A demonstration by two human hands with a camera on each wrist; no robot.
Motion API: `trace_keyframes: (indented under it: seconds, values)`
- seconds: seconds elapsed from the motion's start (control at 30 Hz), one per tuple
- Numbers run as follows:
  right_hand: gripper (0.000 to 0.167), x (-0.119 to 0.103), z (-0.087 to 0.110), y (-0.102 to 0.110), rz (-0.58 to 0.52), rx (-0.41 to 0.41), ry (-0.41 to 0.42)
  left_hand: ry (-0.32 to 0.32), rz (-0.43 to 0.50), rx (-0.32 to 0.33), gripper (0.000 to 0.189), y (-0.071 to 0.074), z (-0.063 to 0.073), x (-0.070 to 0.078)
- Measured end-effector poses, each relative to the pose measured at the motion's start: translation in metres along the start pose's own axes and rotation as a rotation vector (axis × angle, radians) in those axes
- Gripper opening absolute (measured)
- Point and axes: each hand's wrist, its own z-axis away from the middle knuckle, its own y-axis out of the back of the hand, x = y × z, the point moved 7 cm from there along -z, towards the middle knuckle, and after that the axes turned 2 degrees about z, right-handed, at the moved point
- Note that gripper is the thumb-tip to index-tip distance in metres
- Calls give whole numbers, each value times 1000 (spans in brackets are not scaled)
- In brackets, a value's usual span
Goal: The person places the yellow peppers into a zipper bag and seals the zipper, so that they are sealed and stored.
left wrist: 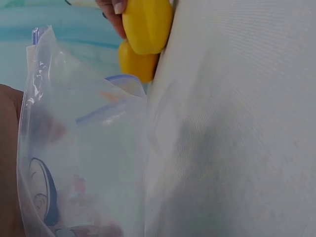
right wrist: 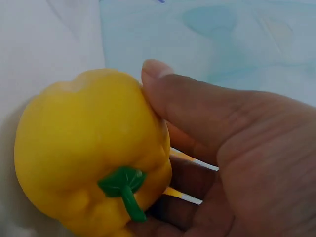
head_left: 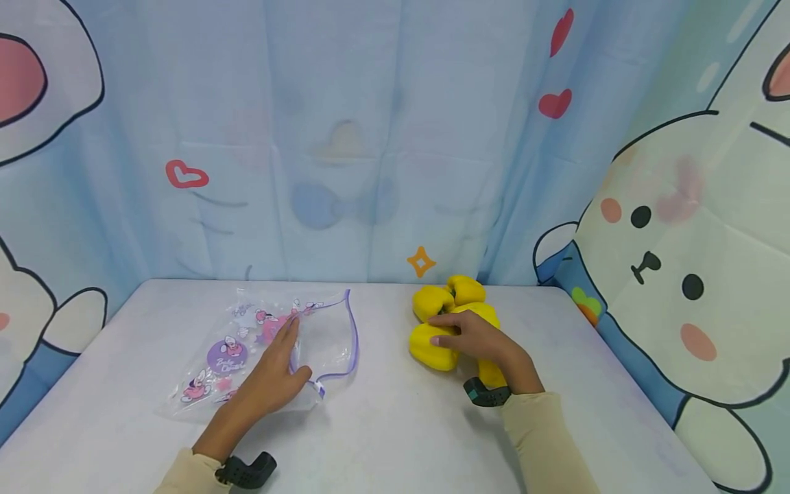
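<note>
Peppers [head_left: 434, 304] clustered near the far edge of the counter [head_left: 382, 439], right of centre; the right hand [head_left: 484, 339] held the front-left one between thumb and fingers. The left hand [head_left: 274, 377], fingers extended, touched the bag [head_left: 237, 336].

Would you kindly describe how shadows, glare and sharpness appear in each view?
Head view: fairly sharp, soft shadows on the white table; left wrist view: small bright glints on the hazy-looking clear bag, with a broad, soft shadow across the table; right wrist view: the curtain behind the yellow pepper is blurred.
</note>
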Motion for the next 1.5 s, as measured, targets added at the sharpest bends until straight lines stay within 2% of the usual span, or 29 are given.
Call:
trace_keyframes:
  seconds: [0.3,0.5,0.7,1.13,1.5]
  values:
    - [62,1,3,-4,40,-65,-3,-17,35,25,83,3,1,3]
    - [61,2,1,-4,55,-36,-13,-13,54,26,83,4,1,5]
    - [62,-3,0,-2,42,18,-21,16,62,-7,81,2,0,5]
    - [60,-38,3,2,-22,116,141,-4,58,-13,81,1,0,5]
    - [58,-65,5,-6,-133,98,243,-4,64,-31,82,-2,1,6]
